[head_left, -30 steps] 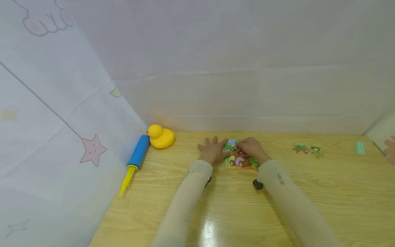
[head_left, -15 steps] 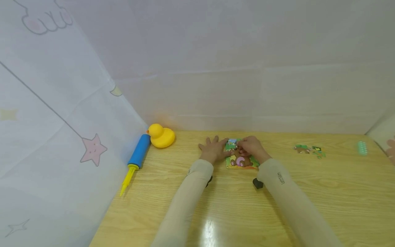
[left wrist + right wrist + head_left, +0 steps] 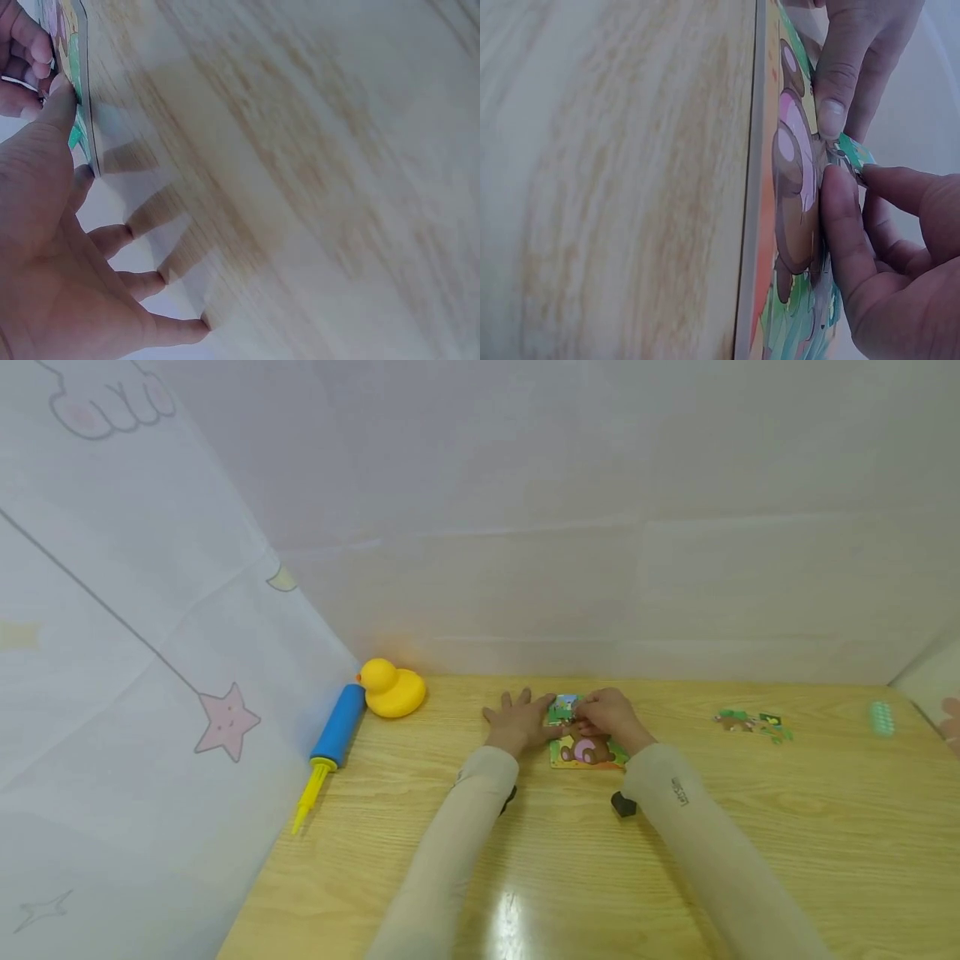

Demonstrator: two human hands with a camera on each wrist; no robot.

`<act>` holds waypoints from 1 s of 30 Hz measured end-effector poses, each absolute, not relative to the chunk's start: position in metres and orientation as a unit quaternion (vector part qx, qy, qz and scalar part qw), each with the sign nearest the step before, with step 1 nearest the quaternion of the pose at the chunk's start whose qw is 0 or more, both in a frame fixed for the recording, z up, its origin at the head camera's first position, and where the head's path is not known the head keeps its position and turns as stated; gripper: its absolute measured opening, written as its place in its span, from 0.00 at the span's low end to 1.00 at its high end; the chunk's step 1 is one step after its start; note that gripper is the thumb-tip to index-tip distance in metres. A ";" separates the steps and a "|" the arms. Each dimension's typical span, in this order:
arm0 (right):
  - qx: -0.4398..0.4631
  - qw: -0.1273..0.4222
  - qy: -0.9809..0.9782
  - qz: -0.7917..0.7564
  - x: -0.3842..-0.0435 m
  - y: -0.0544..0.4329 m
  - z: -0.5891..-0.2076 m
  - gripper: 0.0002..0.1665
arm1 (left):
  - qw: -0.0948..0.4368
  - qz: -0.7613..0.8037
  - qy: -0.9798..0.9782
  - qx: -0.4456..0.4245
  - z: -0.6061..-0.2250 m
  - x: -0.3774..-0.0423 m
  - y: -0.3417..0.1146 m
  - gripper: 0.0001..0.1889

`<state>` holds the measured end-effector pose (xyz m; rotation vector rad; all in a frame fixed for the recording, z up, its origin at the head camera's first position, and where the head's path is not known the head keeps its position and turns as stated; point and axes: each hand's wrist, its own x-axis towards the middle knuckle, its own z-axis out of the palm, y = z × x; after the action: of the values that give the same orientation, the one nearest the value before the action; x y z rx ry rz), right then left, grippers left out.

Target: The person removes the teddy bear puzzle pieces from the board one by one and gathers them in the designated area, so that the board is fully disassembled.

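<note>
A puzzle board with a brown bear picture lies on the wooden table. My left hand is spread beside it, fingertips on the table to the left and thumb pressing on the board's left part. At the board's upper right, my right hand pinches a small puzzle piece between thumb and index finger, against the board's surface. Most of that piece is hidden by the fingers. In the left wrist view, the board's edge shows near the left thumb.
Several loose puzzle pieces lie on the table at the right. Farther right is a small green bumpy object. A yellow rubber duck and a blue hand pump with a yellow nozzle stand at the left, near the cloth wall.
The right fingers shift very slightly at the same place on the board. The left hand stays put, and the head view moves a little.
</note>
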<state>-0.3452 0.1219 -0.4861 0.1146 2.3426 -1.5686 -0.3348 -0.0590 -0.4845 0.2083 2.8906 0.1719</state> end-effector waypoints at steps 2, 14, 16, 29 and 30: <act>0.042 0.158 0.819 -0.550 -0.345 0.121 -0.487 0.12 | 0.121 0.059 0.988 0.070 -0.485 -0.335 -0.059 0.42; 0.037 0.171 0.754 -0.633 -0.346 0.136 -0.501 0.20 | 0.118 0.063 0.989 0.068 -0.484 -0.332 -0.060 0.43; 0.035 0.175 0.743 -0.645 -0.347 0.140 -0.501 0.21 | 0.118 0.064 0.989 0.068 -0.483 -0.333 -0.060 0.42; 0.023 0.182 0.735 -0.652 -0.349 0.193 -0.499 0.35 | 0.124 0.069 0.988 0.067 -0.485 -0.335 -0.060 0.42; 0.022 0.182 0.737 -0.651 -0.348 0.199 -0.498 0.35 | 0.124 0.069 0.988 0.067 -0.485 -0.335 -0.060 0.42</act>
<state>-0.3483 0.1990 -0.4979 0.0618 2.0798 -1.8372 -0.3349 -0.0595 -0.4849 0.1949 2.8789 0.2002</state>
